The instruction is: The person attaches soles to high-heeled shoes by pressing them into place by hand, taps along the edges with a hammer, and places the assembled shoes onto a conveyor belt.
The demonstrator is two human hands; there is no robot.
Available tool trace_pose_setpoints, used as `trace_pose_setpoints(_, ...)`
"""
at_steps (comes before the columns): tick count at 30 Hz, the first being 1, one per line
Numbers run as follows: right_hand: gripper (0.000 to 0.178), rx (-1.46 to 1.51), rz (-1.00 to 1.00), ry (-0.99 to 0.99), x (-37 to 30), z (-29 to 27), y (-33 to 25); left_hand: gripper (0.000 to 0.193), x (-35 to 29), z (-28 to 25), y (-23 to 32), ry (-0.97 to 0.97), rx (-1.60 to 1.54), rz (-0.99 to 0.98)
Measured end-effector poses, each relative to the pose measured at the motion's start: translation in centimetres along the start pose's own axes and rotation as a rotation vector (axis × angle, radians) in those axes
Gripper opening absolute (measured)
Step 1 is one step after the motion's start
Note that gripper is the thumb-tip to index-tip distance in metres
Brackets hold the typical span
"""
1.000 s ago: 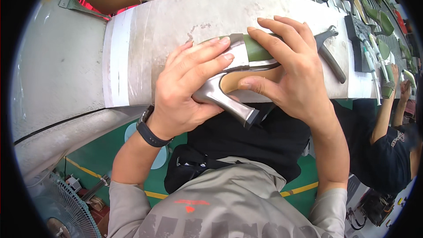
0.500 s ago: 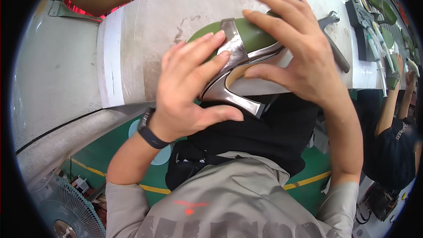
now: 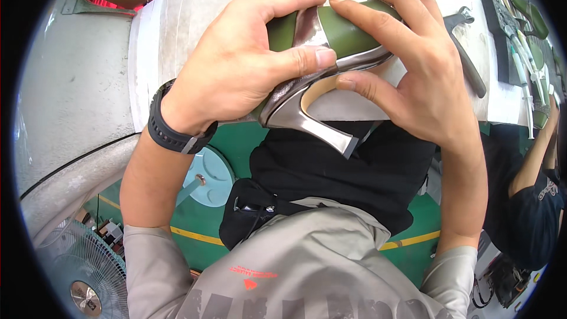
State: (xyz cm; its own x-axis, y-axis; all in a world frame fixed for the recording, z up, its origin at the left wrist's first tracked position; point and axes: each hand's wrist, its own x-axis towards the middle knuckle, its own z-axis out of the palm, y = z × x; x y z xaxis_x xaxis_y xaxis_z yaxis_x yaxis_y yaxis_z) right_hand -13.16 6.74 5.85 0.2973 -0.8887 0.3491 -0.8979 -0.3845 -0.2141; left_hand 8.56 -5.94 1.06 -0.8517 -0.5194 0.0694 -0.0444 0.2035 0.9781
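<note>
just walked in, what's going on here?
A person has both hands on a green high-heeled shoe with a shiny metallic strap. The left hand grips the back part, thumb on the strap; the right hand spans the front, thumb on the sole side. The metallic heel points toward the person, past the edge of the pale bench. A metal-headed tool lies right of the right hand, with syringes beyond it.

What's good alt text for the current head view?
A green high-heeled shoe with metallic strap and heel is held between a person's left hand and right hand at a pale worktable. A hammer-like tool lies at right.
</note>
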Motion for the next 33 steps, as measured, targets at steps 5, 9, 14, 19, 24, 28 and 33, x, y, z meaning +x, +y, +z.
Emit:
trace_pose_setpoints(5,0.063,-0.042,0.034,0.143,-0.4,1.6,0.1,0.063,0.1,0.2,0.1,0.039,0.045,0.021)
trace_pose_setpoints(9,0.068,-0.060,0.155,0.020,0.7,0.4,-2.3,0.062,-0.2,0.5,0.2,0.058,0.062,-0.005)
trace_pose_setpoints(14,0.075,-0.032,0.098,-0.022,0.2,0.2,0.1,0.070,-0.5,0.1,-1.1,0.045,0.104,0.154)
trace_pose_setpoints(19,0.077,0.017,0.015,-0.001,-1.1,-0.5,1.7,0.088,-0.7,0.5,-0.8,0.023,0.337,0.162)
trace_pose_setpoints(24,0.071,0.065,0.070,-0.018,-0.5,-0.7,1.1,0.080,-0.1,1.6,0.3,0.099,0.386,0.109)
trace_pose_setpoints(28,0.068,0.055,0.219,-0.116,1.3,-1.7,-1.0,0.062,0.6,2.5,0.3,0.173,0.350,0.123)
trace_pose_setpoints(33,0.078,-0.034,0.245,0.231,-2.8,-0.7,2.2,0.073,0.1,2.1,0.8,0.115,0.481,0.090)
